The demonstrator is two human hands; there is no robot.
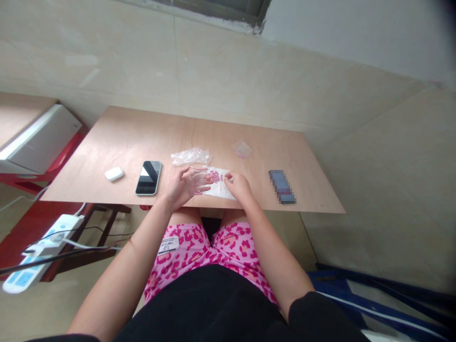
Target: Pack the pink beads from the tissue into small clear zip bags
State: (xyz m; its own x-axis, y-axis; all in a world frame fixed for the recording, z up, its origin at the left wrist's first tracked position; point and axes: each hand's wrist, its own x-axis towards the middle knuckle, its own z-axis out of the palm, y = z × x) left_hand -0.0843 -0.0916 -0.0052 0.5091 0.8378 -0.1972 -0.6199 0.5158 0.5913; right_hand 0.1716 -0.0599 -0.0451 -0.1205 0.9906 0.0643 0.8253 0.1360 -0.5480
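Small pink beads [214,177] lie in a cluster on a flat white sheet or bag [225,191] near the table's front edge. My left hand [185,186] is turned palm up over the left side of this sheet, fingers stretched out and apart. A few more pink beads show just below its fingers. A thin line runs by its fingertips, too fine to identify. At the sheet's right side, my right hand [238,184] has thumb and forefinger brought together beside the beads. What sits in that pinch is too small to make out.
Behind the hands lie a crumpled clear plastic bag [191,156] and a small clear bag [242,149] with pink bits. A phone [148,178] and a white case [114,174] are at left, a blurred dark object [282,186] at right. A power strip [42,251] hangs lower left.
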